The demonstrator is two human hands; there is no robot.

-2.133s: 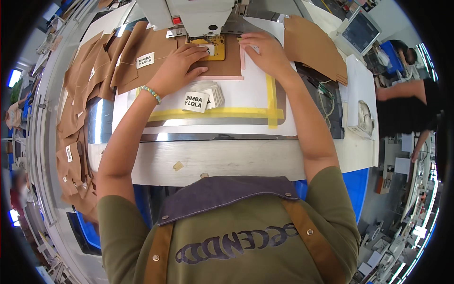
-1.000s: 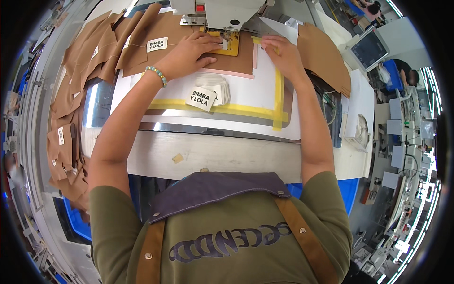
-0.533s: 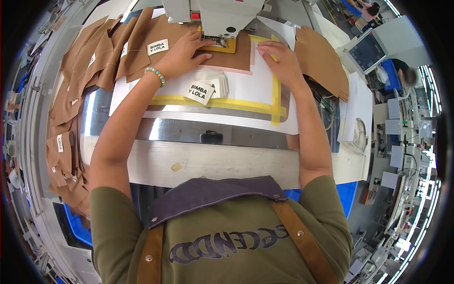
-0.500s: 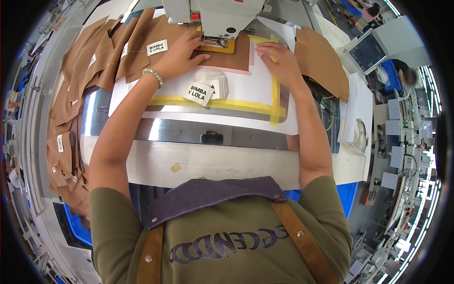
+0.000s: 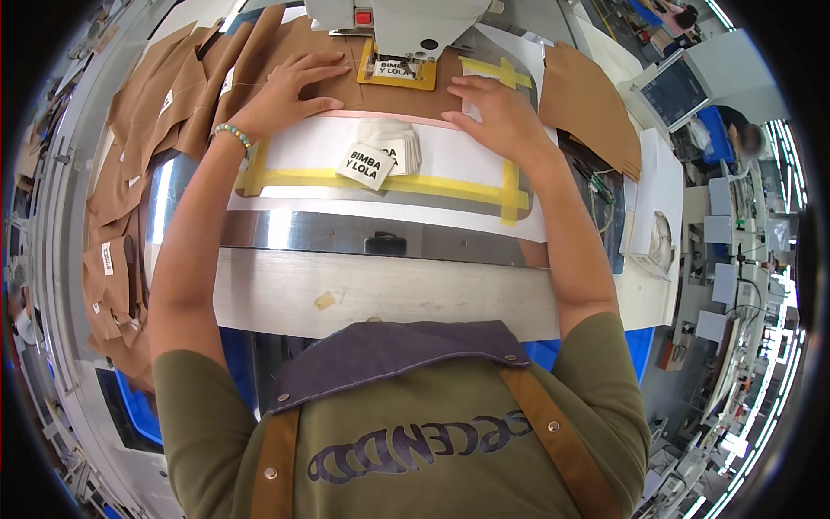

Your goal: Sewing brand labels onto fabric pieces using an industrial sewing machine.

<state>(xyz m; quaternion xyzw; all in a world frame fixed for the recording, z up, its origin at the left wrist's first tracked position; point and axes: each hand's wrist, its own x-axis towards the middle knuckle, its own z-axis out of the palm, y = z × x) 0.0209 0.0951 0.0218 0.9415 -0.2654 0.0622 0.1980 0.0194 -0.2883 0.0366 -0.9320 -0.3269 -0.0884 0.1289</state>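
A white sewing machine [image 5: 389, 22] stands at the top, with a yellow frame [image 5: 367, 80] around a white printed label [image 5: 394, 67] on a brown piece [image 5: 425, 105] edged with pale pink below. My left hand [image 5: 285, 99] lies on the brown material left of the frame, fingers spread. My right hand [image 5: 491, 117] rests at the piece's right end, fingers apart, near yellow tape. Below them a pile of white labels [image 5: 367, 164] sits on a white sheet [image 5: 311, 156] framed by yellow tape [image 5: 389, 182] over a metal plate [image 5: 320, 229].
Overlapping brown pieces [image 5: 156, 112] cover the left side. A brown stack [image 5: 584, 104], a screen [image 5: 666, 91], cables [image 5: 592, 203] and a white box [image 5: 653, 199] are at the right. Blue bins [image 5: 635, 350] sit under the table edge [image 5: 380, 290]. Co-workers [image 5: 679, 22] are in the background.
My left hand has moved left, off the frame, uncovering the label there. My right hand has moved a little lower and left, and its fingers lie flatter on the piece.
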